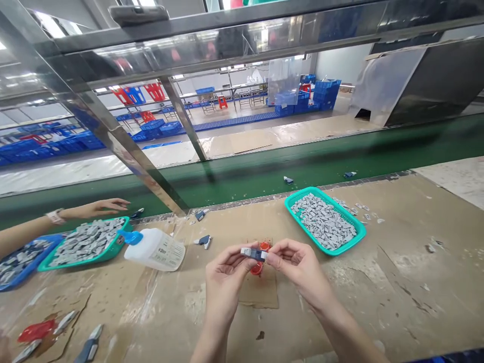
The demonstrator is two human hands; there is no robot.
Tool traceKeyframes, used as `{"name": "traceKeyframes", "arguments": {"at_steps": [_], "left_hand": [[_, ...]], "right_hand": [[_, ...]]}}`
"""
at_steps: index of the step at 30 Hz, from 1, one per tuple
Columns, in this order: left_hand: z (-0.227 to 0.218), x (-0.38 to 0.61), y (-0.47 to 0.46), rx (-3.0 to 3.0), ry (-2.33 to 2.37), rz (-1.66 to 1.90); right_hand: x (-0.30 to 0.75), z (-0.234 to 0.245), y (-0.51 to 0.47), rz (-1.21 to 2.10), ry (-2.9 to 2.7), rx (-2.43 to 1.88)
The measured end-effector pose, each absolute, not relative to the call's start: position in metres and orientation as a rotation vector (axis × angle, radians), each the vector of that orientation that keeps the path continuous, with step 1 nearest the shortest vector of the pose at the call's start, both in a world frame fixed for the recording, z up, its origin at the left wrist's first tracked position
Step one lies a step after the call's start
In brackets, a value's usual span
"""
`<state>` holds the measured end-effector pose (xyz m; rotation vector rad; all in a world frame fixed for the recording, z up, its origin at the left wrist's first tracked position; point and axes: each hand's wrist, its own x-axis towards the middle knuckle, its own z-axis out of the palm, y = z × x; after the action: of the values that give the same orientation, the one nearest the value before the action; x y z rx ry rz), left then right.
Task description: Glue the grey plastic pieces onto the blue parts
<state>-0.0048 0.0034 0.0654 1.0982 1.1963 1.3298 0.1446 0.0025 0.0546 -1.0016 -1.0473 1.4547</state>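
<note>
A small grey and navy plastic part [252,252] is held level between my two hands, above the cardboard. My left hand [226,275] is closed on its grey and navy end. The fingers of my right hand [298,269] pinch its white end; I cannot tell whether that white bit is a separate piece. Just behind and below the part are two small red round dishes [256,268], partly hidden by it and my fingers. They sit on a cardboard piece [260,297]. A similar part [204,241] lies on the bench to the left.
A green basket [359,241] of small grey pieces stands at right. To the left are a white bottle [162,250] with a blue cap and another full green basket [121,241]. A co-worker's hand [108,205] reaches over it. Behind runs a green conveyor belt [242,176] carrying several parts.
</note>
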Motion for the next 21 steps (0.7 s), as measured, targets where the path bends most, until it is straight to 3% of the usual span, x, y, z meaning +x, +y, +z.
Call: {"name": "traceKeyframes", "arguments": {"at_steps": [17, 21], "left_hand": [[0.034, 0.005, 0.021, 1.125, 1.109, 1.104], [0.016, -0.002, 0.050, 1.353, 1.182, 1.024]], "right_hand": [[0.160, 0.033, 0.022, 1.540, -1.214, -1.083], [0.202, 0.022, 0.059, 1.184, -1.583, -1.287]]}}
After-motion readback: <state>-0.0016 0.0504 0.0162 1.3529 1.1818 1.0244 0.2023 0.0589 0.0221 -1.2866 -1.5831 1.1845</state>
